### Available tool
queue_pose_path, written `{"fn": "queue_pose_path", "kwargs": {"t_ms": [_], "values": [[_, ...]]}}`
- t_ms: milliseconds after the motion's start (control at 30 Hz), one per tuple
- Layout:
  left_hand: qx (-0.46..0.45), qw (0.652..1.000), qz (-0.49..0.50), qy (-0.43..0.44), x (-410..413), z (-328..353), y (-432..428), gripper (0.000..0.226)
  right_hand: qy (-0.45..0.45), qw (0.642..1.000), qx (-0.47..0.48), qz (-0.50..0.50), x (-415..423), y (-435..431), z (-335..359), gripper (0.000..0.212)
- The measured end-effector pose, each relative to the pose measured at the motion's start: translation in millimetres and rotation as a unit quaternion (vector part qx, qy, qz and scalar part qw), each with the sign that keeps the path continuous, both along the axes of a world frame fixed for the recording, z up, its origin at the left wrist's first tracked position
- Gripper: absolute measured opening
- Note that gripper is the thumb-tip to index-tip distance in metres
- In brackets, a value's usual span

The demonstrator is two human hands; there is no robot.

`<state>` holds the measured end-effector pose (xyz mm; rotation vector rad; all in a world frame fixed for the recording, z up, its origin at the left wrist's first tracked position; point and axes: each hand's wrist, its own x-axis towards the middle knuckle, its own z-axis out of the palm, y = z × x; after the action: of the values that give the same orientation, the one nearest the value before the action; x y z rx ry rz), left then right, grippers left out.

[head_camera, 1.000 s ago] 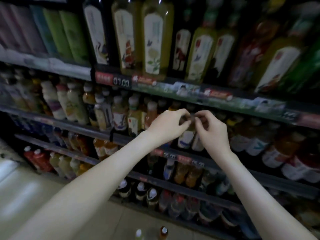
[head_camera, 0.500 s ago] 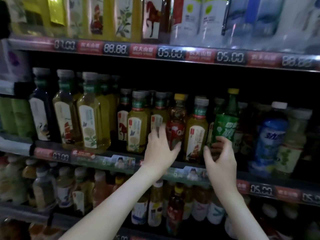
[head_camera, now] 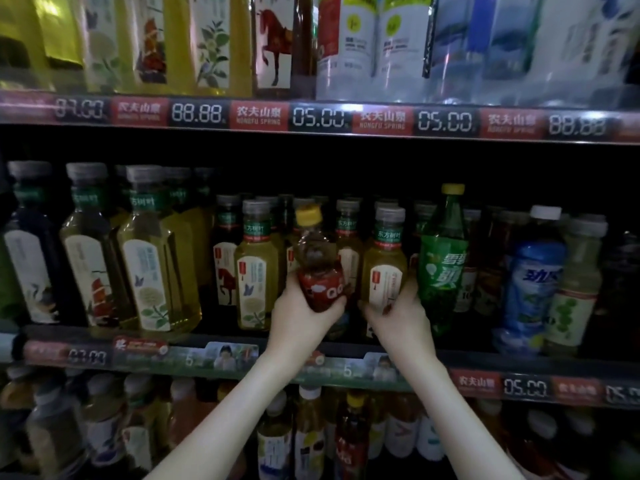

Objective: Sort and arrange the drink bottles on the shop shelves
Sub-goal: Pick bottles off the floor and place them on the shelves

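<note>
The upper price rail carries red tags reading "农夫山泉 NONGFU SPRING" between digital prices 88.88 and 05.00. On the middle shelf stand rows of grey-capped tea bottles whose green neck bands read "东方树叶". Just right of them, a green bottle with a yellow cap shows the white characters "雪碧".

The left hand grips a brown red-labelled bottle with a yellow cap. The white letters on its label look like "QQ" but are partly covered. Its base sits in the hand, digits curling up both sides of the label. The bottle tilts with its top to the left, in front of the tea row, its base higher than its neighbours' bases.

The right hand wraps round the lower part of an upright tea bottle, which stands between the red-labelled bottle and the green one. Both forearms reach up from below, and the hands are near each other but apart.
</note>
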<state>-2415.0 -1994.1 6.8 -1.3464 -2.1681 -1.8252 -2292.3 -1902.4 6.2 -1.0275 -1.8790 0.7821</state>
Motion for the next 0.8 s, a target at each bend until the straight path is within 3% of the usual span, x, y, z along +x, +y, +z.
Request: {"fn": "queue_pose_path", "kwargs": {"t_ms": [167, 333, 433, 733, 800], "values": [[0.123, 0.992, -0.002, 0.008, -2.8, -4.1, -33.5, 0.058, 0.015, 1.0, -0.008, -0.021, 0.7, 3.2, -1.1, 0.062], [0.174, 0.985, -0.014, -0.007, -9.6, 7.8, -62.2, 0.059, 0.055, 0.998, -0.019, -0.017, -10.6, -12.9, 1.3, 0.063], [0.169, 0.985, -0.016, 0.007, -16.1, 17.0, -75.5, 0.058, 0.029, 1.0, 0.002, -0.009, -29.0, -21.2, 0.8, 0.068], [0.104, 0.977, -0.133, -0.13, -41.9, 12.7, -95.4, 0.059, -0.038, 0.999, 0.008, 0.013, -51.5, -26.7, 5.1, 0.068], [0.075, 0.974, -0.163, -0.137, -44.0, 10.6, -98.1, 0.058, -0.016, 0.998, 0.057, -0.003, -41.5, -40.5, 10.6, 0.066]]}}
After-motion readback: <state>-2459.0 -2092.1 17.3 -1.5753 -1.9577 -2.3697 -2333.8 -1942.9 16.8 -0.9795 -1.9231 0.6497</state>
